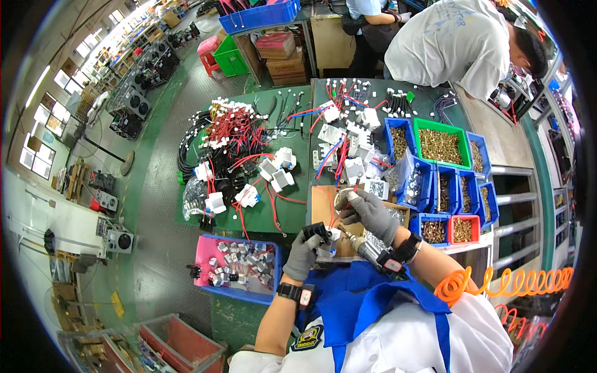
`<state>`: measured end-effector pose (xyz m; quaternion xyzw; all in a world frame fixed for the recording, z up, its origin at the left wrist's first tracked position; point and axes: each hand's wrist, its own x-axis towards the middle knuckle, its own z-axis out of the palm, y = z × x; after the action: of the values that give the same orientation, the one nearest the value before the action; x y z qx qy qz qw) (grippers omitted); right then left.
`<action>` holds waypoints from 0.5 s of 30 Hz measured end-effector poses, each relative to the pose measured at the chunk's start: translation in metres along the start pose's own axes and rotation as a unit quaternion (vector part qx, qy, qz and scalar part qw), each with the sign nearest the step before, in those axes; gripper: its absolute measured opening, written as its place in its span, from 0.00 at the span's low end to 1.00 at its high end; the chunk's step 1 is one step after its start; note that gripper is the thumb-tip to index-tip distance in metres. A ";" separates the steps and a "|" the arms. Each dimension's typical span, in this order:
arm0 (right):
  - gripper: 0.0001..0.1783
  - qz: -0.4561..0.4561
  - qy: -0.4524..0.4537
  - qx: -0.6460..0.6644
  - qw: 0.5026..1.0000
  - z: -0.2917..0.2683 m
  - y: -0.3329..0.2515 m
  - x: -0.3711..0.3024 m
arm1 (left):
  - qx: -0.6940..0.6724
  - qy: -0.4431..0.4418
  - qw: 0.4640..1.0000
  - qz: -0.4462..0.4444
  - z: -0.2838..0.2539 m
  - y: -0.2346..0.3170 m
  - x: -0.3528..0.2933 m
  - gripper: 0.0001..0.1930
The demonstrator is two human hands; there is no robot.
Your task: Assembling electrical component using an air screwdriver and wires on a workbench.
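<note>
My left hand [301, 256], in a grey glove, grips a black plastic part [318, 232] over the front edge of the table. A small white piece and red wires show beside that part. My right hand [372, 215], also gloved, is closed in a pinch above a brown cardboard sheet [323, 200]. Something pale shows at its fingertips, too small to make out. Below the right hand, close to its wrist, lies a metal power screwdriver [368, 250], its tip pointing toward the black part. Whether the hand touches this tool is hidden.
Blue bins [433, 229] of brass and silver hardware stand at right, with a green bin [442, 147] behind. White blocks with red wires [277, 169] and a wire heap [233, 124] cover the left table. A blue crate [277, 267] sits front left. Orange coiled hose [463, 285] hangs right. Co-workers are beyond.
</note>
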<state>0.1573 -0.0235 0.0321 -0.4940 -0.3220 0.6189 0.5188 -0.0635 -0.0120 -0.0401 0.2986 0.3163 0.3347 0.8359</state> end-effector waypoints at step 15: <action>0.18 0.203 -0.031 0.061 0.977 -0.008 0.003 0.011 | 0.265 -0.149 0.952 -0.037 0.013 0.049 0.020 0.22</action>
<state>0.1644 -0.0146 0.0239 -0.4974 -0.1925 0.7446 0.4014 -0.0606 0.0288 -0.0035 0.5443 0.2762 0.1592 0.7759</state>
